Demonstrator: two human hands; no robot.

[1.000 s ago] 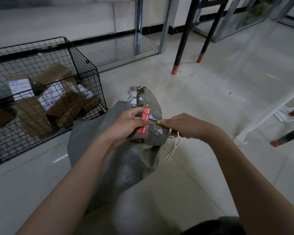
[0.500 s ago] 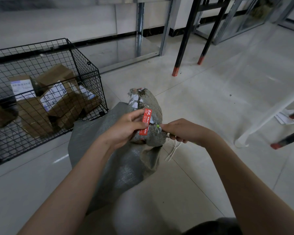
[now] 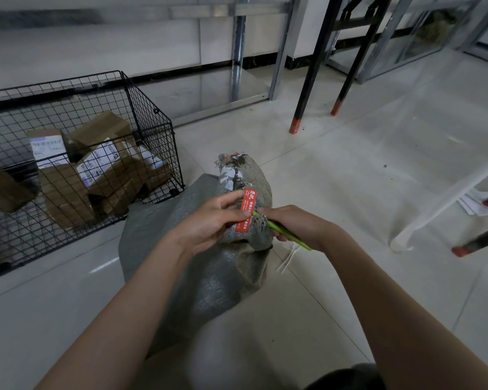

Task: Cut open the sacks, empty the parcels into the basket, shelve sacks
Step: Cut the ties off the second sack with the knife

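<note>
Here my left hand (image 3: 206,223) pinches the red tag (image 3: 246,211) on the grey sack (image 3: 209,277) at its bunched neck, my right hand (image 3: 296,223) grips a green cutter (image 3: 285,232) at that neck, the sack lying beside the wire basket (image 3: 150,114).

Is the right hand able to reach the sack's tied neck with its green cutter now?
Probably yes: the right hand holds the green cutter, its tip at the neck of the sack, beside the red tag that the left hand pinches. Nothing lies between.

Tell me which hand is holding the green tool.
The right hand grips the green tool, its tip at the bunched neck of the sack; the left hand only pinches the red tag.
</note>
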